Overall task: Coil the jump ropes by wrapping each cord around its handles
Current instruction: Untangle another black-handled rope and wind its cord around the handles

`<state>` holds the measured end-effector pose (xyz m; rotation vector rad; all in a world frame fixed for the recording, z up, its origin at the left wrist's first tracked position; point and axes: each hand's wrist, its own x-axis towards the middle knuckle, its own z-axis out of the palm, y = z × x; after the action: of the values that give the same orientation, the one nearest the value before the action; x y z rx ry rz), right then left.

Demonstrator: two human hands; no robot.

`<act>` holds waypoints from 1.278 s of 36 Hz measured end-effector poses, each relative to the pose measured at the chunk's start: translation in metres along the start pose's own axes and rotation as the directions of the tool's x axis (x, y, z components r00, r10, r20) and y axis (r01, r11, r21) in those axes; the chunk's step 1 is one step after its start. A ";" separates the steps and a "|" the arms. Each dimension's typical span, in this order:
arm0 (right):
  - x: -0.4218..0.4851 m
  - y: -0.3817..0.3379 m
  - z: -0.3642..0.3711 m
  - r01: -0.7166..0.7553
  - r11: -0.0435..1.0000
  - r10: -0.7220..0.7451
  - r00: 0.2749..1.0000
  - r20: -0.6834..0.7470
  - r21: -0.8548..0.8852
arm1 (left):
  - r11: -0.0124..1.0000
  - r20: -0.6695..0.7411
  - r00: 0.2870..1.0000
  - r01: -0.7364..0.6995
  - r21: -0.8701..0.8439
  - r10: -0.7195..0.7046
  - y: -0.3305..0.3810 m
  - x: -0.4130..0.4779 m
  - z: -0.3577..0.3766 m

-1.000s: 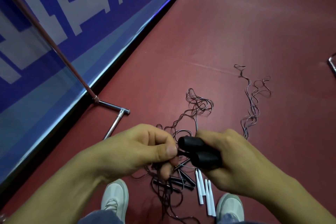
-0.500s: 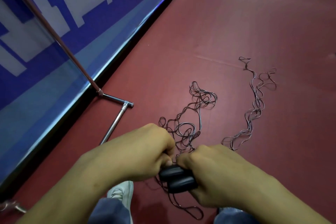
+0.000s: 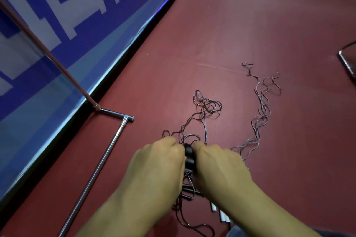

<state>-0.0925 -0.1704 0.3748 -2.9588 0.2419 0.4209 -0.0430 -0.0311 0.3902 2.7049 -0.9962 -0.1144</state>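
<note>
Even, fairly bright light; glare streaks the chrome pole (wide-angle bending at edges); hands slightly soft.

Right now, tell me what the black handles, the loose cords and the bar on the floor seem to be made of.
Black handles: matte, no glare, probably foam or rubber; mostly hidden between the left hand and right hand.
Loose cords: thin, kinked, with a faint sheen, perhaps plastic-coated wire; uncertain.
Bar: bright mirror-like highlights, most likely chromed or polished steel tube.
</note>
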 end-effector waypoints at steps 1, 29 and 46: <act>0.002 0.003 -0.003 -0.013 1.000 0.013 1.000 -0.014 0.010 | 0.995 -0.072 0.997 -0.009 -0.098 0.002 0.004 -0.002 -0.004; 0.002 0.022 -0.031 0.024 0.975 0.044 0.955 -0.295 0.222 | 0.332 0.245 0.925 0.337 -0.881 -0.290 0.029 0.007 -0.003; -0.001 0.029 -0.035 0.005 0.981 0.063 0.937 -0.343 0.193 | -0.069 0.405 0.914 0.406 -0.911 0.022 0.009 0.017 0.003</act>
<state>-0.0894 -0.2041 0.4054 -2.8205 0.3431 -0.1249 -0.0361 -0.0489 0.3902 1.2736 -0.1897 -0.9577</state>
